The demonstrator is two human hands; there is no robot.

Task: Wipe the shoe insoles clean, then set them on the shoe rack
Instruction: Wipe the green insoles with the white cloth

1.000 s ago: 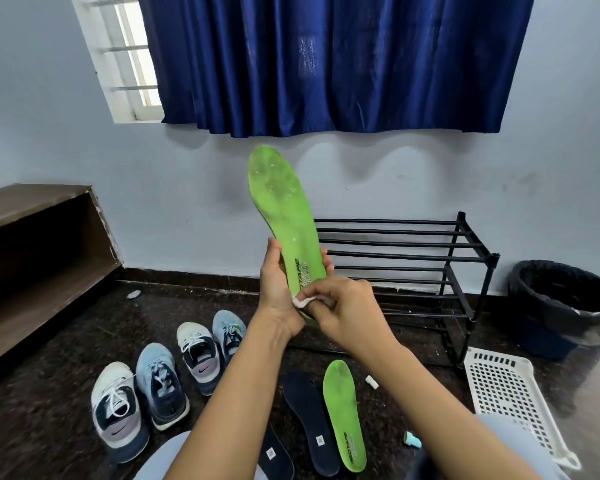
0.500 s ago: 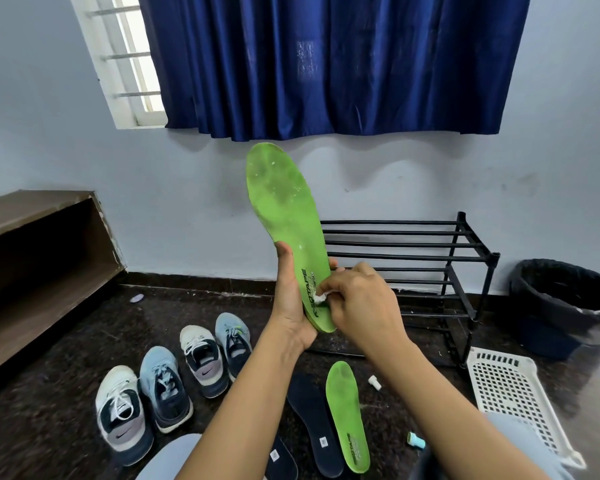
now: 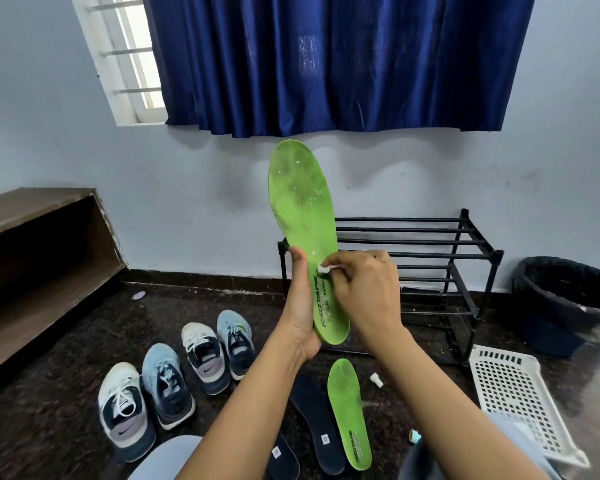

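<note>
Your left hand [image 3: 300,306] grips the raised green insole [image 3: 305,209] by its heel half, thumb up along the left edge; the insole stands nearly upright, toe up, in front of the left end of the black shoe rack [image 3: 430,242]. Your right hand [image 3: 368,292] pinches a small white wad [image 3: 324,269] between thumb and fingertips and presses it on the insole's printed face, just above the lettering. The face above the wad carries pale specks and grey smudges.

On the dark floor in front of the rack lies a second green insole [image 3: 347,410]; just left of it, and parallel, lies a navy insole [image 3: 317,424]; another navy insole [image 3: 282,455] lies nearer you, partly hidden by your left forearm. A small white scrap [image 3: 376,380] lies between the second green insole and the rack. Four sneakers [image 3: 167,386] sit in a row to the left front of the rack. A white perforated basket [image 3: 506,386] lies at its right front corner; a black-lined bin [image 3: 565,299] stands to its right. A blue curtain [image 3: 326,64] hangs on the wall above it.
</note>
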